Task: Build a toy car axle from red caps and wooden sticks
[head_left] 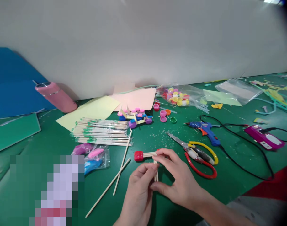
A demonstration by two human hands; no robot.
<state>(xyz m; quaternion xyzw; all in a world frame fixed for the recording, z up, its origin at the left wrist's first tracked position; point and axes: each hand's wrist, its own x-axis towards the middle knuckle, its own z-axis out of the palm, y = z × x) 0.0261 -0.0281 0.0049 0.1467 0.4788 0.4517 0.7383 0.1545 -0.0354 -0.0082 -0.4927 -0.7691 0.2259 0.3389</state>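
Observation:
In the middle of the green table, my left hand (142, 186) is closed, thumb and finger pinching short pale wooden sticks (156, 176) held roughly upright. My right hand (179, 179) curls round the same sticks, its thumb at their lower end and its forefinger at the top. Just beyond lies a red block that looks like joined bottle caps (138, 156), with short sticks (148, 154) running from it toward my right fingertips. Whether those fingers touch them, I cannot tell. Two long chopsticks (108, 187) cross on the table left of my hands.
Wrapped chopsticks (102, 131) lie beyond, near small cap-and-stick models (136, 117). Large scissors (195, 153) rest right of my hands, with a blue glue gun (205, 129) and its black cord behind. A pink bottle (57, 97) leans at the back left; a bag of caps (176, 95) lies behind.

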